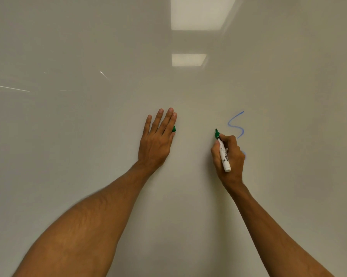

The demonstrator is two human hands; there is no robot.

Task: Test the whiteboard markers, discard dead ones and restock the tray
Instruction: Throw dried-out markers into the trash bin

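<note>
Whiteboard first: glossy white whiteboard (78,176) fills the view, w/ reflected ceiling light panels (196,13) up top. No tray or counter in shot, so can't place the tray.

Left hand (157,136) lies flat on the board, fingers straight & close together, nothing clenched. Right hand (229,156) is curled in a writing grip round the white-barrelled green whiteboard marker (224,156). Marker's long axis runs from butt end, low, up & slightly left to its nib. Thin blue wavy test line (235,124) sits just right of the nib, partly behind the right hand.

Small green plastic cap (174,129) pokes out from under the left hand's index-finger side; thumb hidden, so how it's kept there I can't tell. Green nib (216,132) is at the board; contact prob, not certain.

Judgement: step in hand = test stroke w/ the green marker. No green ink shows by the nib, so live vs dead is undecided. Bare board lies left of the nib, between the hands. Cap is well apart to the left, so recapping means bringing nib & cap together along that axis.
</note>
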